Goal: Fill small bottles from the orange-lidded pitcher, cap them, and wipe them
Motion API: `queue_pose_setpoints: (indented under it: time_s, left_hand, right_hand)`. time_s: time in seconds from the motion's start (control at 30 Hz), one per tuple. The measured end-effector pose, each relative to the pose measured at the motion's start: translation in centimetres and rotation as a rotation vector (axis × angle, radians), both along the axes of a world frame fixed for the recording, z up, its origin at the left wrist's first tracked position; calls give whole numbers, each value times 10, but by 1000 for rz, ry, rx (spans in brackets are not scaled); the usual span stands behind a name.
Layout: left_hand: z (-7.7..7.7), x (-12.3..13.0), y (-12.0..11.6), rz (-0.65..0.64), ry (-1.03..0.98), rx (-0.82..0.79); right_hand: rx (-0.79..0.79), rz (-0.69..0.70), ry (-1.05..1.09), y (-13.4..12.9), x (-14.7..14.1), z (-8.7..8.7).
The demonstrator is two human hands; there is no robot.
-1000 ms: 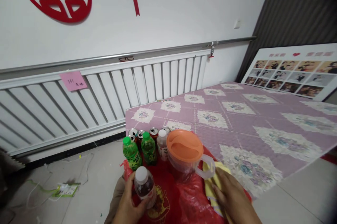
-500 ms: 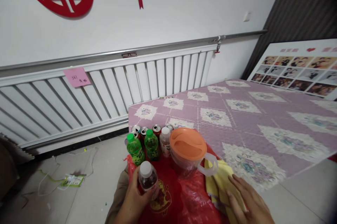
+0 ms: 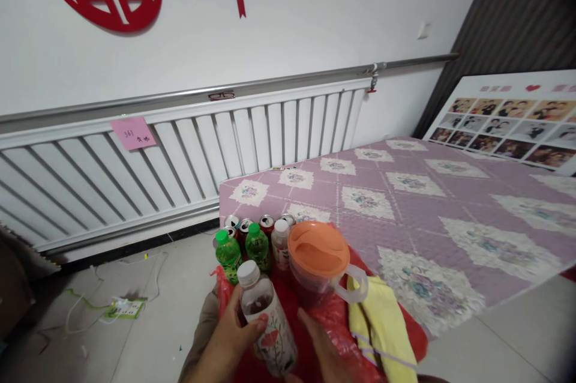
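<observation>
My left hand [image 3: 231, 335] is wrapped round a clear bottle [image 3: 272, 335] with a white cap and a flower label, tilted over the red plastic cover [image 3: 330, 323]. Just right of the bottle is my right hand [image 3: 321, 350], fingers stretched out; whether its lower fingers touch the bottle is unclear. Beyond them stand two green bottles [image 3: 229, 256], another white-capped bottle [image 3: 280, 246] and several cans [image 3: 266, 224]. A clear tub with an orange lid [image 3: 318, 249] and a handle stands to the right. The yellow cloth [image 3: 382, 323] lies beside it.
A bed with a purple floral cover [image 3: 360, 203] extends to the right. The white radiator [image 3: 180, 161] lines the wall behind. A power strip [image 3: 125, 308] with cords lies on the floor at left. A photo board [image 3: 508, 119] leans at the far right.
My right hand has left the yellow cloth and moved left, next to the bottle. The bottle in my left hand is now tilted, with its flower label showing.
</observation>
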State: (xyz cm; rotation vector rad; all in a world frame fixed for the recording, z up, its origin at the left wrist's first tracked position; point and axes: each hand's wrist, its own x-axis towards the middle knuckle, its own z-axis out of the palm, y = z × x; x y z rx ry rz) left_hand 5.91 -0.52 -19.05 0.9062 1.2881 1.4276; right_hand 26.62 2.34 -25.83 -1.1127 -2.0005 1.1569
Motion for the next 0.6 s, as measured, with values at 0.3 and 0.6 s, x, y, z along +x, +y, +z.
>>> queue_pose_setpoints:
  time_s: [0.3,0.6]
  left_hand:
    - [9,23,0,-17,97,48]
    - [14,14,-6,-249,-121,18]
  right_hand:
    - [-156,-30,288,-8,-43,17]
    - [-546,283,602,1,-24,44]
